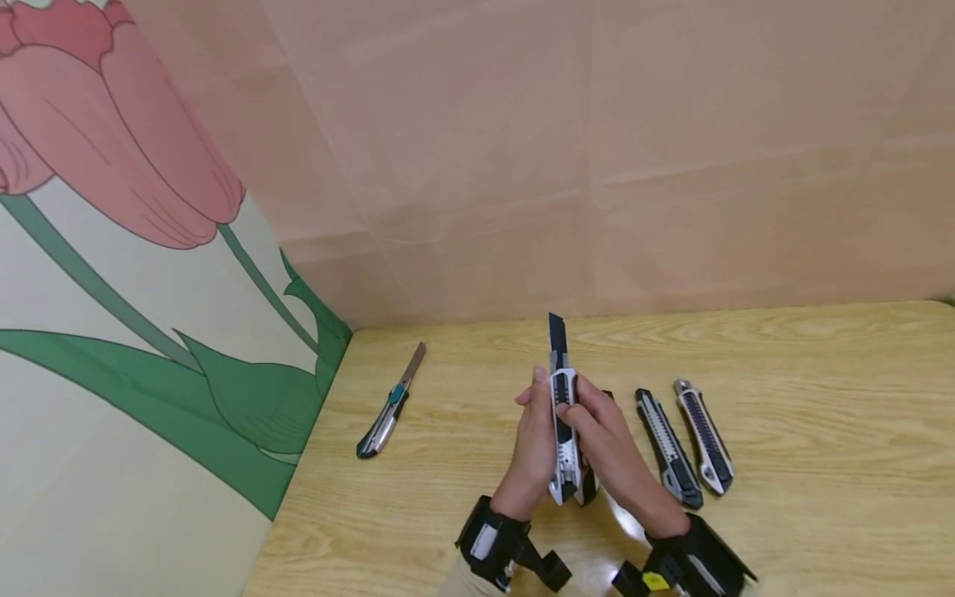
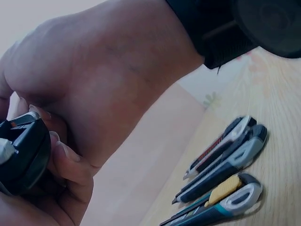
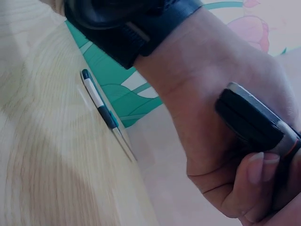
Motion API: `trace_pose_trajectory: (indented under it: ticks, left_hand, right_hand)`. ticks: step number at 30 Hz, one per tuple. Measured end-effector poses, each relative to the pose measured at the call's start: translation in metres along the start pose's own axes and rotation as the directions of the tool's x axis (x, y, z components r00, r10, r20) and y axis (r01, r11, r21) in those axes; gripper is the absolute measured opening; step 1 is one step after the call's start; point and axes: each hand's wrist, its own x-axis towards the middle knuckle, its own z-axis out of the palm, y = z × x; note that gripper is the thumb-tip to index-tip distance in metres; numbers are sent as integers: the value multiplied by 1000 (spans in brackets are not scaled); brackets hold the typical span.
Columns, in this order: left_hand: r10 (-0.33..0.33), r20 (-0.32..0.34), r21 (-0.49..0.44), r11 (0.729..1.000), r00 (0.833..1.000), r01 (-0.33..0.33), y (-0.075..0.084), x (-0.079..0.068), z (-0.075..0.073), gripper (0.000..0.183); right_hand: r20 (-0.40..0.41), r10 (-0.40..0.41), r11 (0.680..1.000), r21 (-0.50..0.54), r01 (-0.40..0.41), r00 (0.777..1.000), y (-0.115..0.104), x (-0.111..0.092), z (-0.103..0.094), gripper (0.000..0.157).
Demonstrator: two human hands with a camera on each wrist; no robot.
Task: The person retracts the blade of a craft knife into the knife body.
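Both hands hold one utility knife [image 1: 564,431] upright in the middle of the head view, its dark blade [image 1: 557,333] extended and pointing away from me. My left hand [image 1: 531,452] grips the white-and-black handle from the left side. From the right, my right hand [image 1: 613,444] grips it too, with its thumb on the slider area of the handle. In the right wrist view the dark butt end of the held knife [image 3: 254,120] shows beside the fingers. Some of the fingers are hidden behind the handle.
On the left of the table [image 1: 462,497] lies a box cutter [image 1: 384,423] with its blade out. To the right lie a grey-black cutter [image 1: 671,452] and a white-black cutter [image 1: 705,439], side by side. A cutter with a yellow slider [image 2: 223,190] lies beside them, mostly hidden by my right hand in the head view.
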Motion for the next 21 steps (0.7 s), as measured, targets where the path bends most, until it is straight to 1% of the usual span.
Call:
trace_pose_trajectory:
  ticks: [2, 7, 10, 16, 18, 21]
  left_hand:
    - [-5, -7, 2, 1000, 1000, 6, -1, 0, -1, 56]
    - [-7, -18, -4, 1000, 1000, 7, -2, -1, -3, 60]
    - [-2, -18, 1, 1000, 1000, 2, -2, -2, -3, 61]
    - [35, -65, 52, 998, 997, -32, 1, 1, -4, 60]
    - [41, -75, 66, 997, 996, -36, 2, 2, -5, 59]
    - [37, -83, 72, 997, 996, -31, 1, 2, -5, 59]
  right_hand:
    - [21, -9, 1000, 9, 9, 1000, 1, 0, 0, 34]
    - [39, -10, 1000, 26, 9, 999, 4, 0, 2, 36]
    - [33, -6, 1000, 21, 6, 999, 5, 0, 2, 37]
    - [6, -26, 999, -32, 26, 1000, 8, 0, 4, 36]
    - [-5, -29, 998, -55, 29, 1000, 8, 0, 5, 36]
    - [-9, -30, 998, -60, 29, 1000, 9, 0, 5, 36]
